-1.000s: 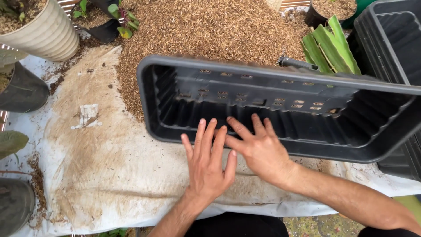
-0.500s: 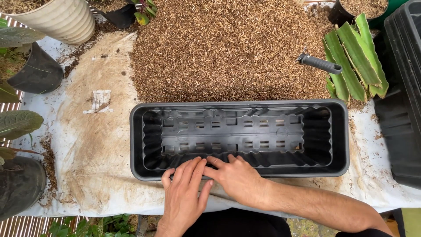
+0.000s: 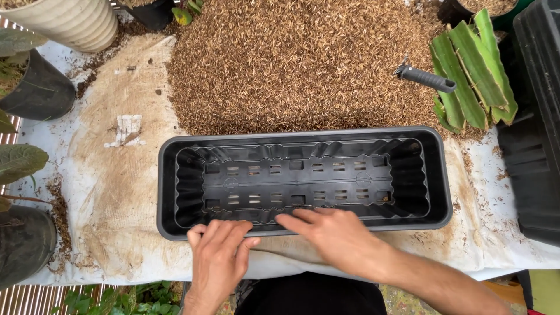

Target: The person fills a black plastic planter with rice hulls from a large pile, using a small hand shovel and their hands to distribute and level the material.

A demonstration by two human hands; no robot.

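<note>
A long black plastic planter trough [image 3: 169, 175] lies flat and upright on a white sheet, its slotted floor bare. My left hand [image 3: 219, 254] rests palm down on the trough's near rim, fingers spread over the edge. My right hand [image 3: 332, 233] lies flat beside it on the same near rim, fingertips reaching into the trough toward the left. Neither hand holds anything.
A large heap of brown husk mulch [image 3: 291, 64] lies behind the trough. A black tool handle [image 3: 426, 77] sticks out of it beside green cut leaves [image 3: 472, 70]. Pots stand at the left [image 3: 35, 87]; another black trough [image 3: 536, 128] at the right.
The trough went from tilted on its side, opening toward me, to lying flat. Both hands moved from its side wall to its near rim.
</note>
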